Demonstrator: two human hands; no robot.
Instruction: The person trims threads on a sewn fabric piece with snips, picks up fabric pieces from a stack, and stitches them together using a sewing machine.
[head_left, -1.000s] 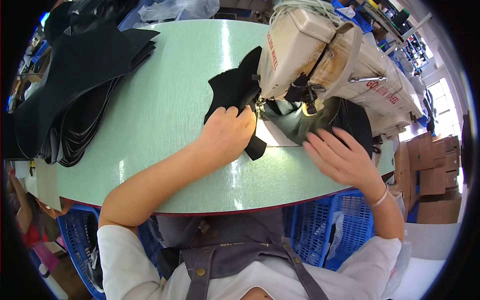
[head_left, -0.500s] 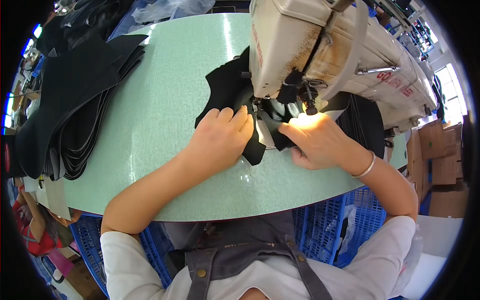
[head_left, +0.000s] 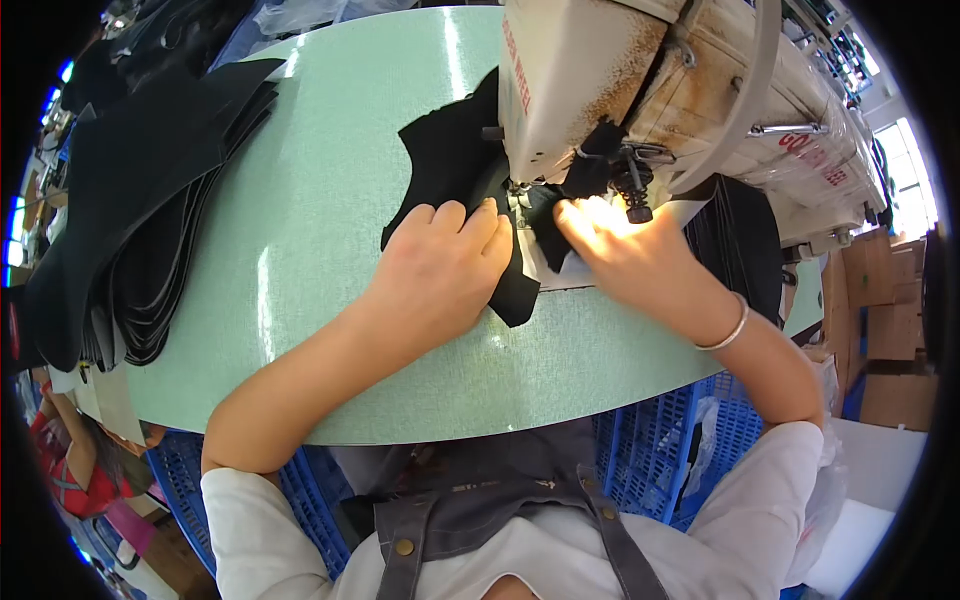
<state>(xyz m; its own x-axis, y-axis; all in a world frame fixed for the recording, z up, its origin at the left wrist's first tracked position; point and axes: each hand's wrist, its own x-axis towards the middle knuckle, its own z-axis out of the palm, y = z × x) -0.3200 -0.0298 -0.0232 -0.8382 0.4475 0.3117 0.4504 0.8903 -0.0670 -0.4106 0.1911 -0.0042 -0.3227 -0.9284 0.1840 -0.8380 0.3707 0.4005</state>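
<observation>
A white sewing machine (head_left: 585,75) with rust-brown stains stands over the pale green tabletop (head_left: 330,200). Under its needle area lies a black cut piece of sheet material (head_left: 440,150), perhaps leather or fabric. My left hand (head_left: 440,262) is closed on this piece just left of the presser foot (head_left: 519,198), fingers curled. To the right of the foot, my right hand (head_left: 645,255) pinches a black flap (head_left: 547,235) between thumb and fingers, under the machine's lamp light. Whether flap and larger piece are joined is hidden at the foot.
A thick pile of black pieces (head_left: 130,200) lies on the table's left side. More stacked black pieces (head_left: 740,235) sit right of the machine. Blue plastic crates (head_left: 640,455) stand below the front edge. Cardboard boxes (head_left: 895,335) are at far right; a person in red (head_left: 85,470) is at far left.
My right hand has shifted slightly up and turned, and the black flap beside the foot has swung with it. The left hand stays almost in place on the piece. The view has tilted slightly.
</observation>
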